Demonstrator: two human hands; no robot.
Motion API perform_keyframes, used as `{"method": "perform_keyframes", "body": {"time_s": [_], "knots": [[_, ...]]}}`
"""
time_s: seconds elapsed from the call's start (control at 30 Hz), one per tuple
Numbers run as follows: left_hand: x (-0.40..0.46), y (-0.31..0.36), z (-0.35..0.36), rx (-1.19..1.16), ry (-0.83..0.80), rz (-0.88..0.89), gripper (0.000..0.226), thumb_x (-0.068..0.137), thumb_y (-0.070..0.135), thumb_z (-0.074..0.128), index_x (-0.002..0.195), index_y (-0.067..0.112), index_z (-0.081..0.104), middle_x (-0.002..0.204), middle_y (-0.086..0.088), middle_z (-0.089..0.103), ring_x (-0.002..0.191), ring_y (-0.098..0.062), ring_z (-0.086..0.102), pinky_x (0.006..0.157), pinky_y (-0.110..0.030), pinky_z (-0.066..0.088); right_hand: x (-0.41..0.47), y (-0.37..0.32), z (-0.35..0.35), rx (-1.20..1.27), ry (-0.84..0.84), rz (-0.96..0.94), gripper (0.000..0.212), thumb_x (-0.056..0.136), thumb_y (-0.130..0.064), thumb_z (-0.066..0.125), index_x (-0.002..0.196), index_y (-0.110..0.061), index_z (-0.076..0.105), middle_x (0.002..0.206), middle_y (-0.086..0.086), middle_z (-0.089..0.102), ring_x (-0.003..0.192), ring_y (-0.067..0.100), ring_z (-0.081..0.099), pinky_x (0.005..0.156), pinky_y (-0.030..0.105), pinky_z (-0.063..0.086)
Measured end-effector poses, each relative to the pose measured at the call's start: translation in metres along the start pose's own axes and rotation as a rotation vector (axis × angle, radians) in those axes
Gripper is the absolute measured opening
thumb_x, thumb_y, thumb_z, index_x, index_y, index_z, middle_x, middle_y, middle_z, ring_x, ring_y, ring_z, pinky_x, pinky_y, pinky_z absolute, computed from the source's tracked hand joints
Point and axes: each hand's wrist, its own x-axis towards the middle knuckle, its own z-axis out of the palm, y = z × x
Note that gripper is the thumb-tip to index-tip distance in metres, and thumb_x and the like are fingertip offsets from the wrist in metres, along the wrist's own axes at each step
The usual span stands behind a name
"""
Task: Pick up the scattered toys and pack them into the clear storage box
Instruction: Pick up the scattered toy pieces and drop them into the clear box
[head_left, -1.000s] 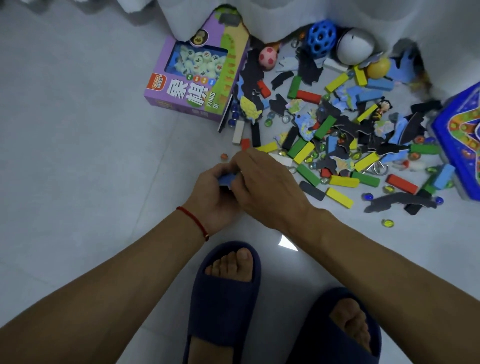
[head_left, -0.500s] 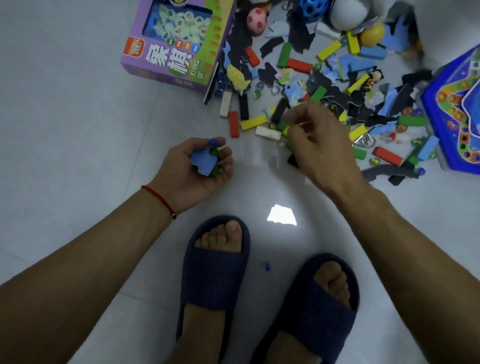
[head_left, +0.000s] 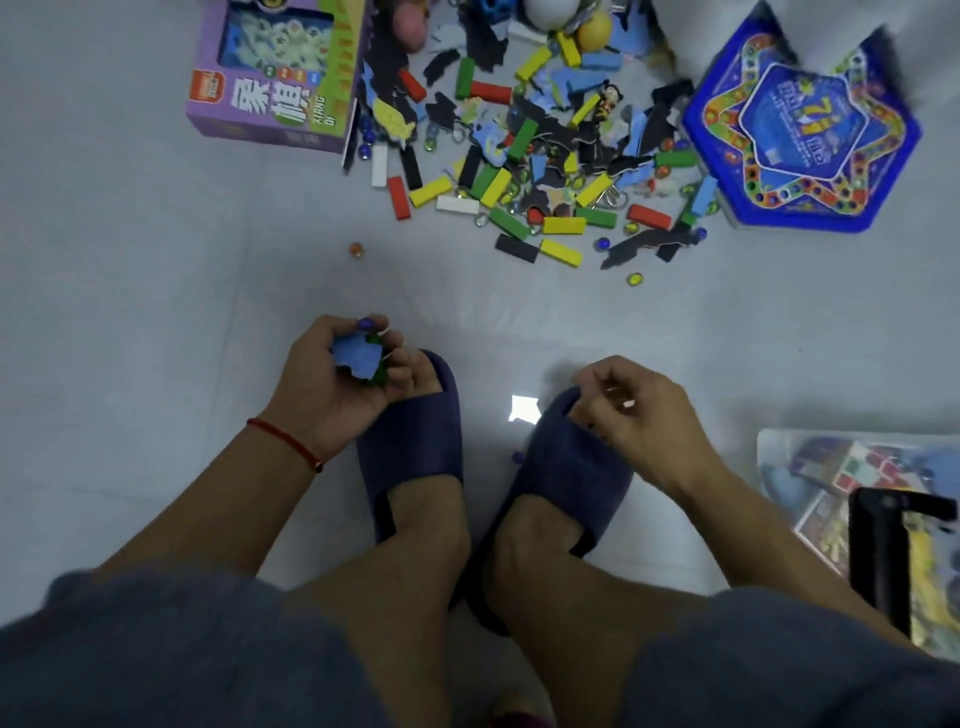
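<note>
The heap of scattered toys (head_left: 540, 171) lies on the floor (head_left: 156, 312), well apart from the clear storage box (head_left: 831, 499) at the person's right. The left hand (head_left: 337, 379) cups a blue puzzle piece (head_left: 356, 358) with marbles; overfilled, one could roll away. The right hand (head_left: 639, 410) curls its grip, contents unclear.

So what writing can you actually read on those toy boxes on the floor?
"象棋": large white characters on the purple game box.
"XIANG QI": likely, small letters beside them, partly blurred.
Red brand logo on that box: too small to read.
"7": on the blue star-shaped board box; its other text is blurred.
</note>
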Motion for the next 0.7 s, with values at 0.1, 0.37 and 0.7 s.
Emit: {"method": "perform_keyframes", "body": {"time_s": [0.1,0.37,0.7], "knots": [[-0.003,0.005,0.013,0.055,0.064,0.024,0.021,0.091,0.022,0.038,0.082,0.013,0.054,0.080,-0.005,0.050,0.068,-0.018,0.047,0.058,-0.026,0.041,0.011,-0.005,0.025,-0.263,-0.236,-0.212,0.028,0.086,-0.026,0.066,0.114,-0.030,0.063,0.105,-0.013,0.061,0.088,0.007,0.061,0.082,0.033,0.052],[-0.003,0.007,0.033,0.160,0.103,0.019,0.023,0.091,0.020,0.035,0.082,0.011,0.054,0.076,-0.006,0.048,0.064,-0.019,0.041,0.057,-0.029,0.040,0.044,-0.020,0.080,-0.597,-0.284,-0.298,0.075,0.083,-0.041,0.073,0.143,-0.025,0.030,0.135,0.007,0.036,0.107,0.031,0.056,0.079,0.047,0.049],[0.000,0.002,0.028,0.167,0.245,0.032,0.021,0.092,0.021,0.041,0.085,0.009,0.056,0.079,-0.010,0.054,0.066,-0.022,0.049,0.057,-0.030,0.045,0.099,-0.030,0.109,-0.660,-0.268,-0.659,0.015,0.092,-0.008,0.056,0.107,-0.006,0.059,0.108,0.015,0.052,0.090,0.032,0.057,0.077,0.040,0.044]]}}
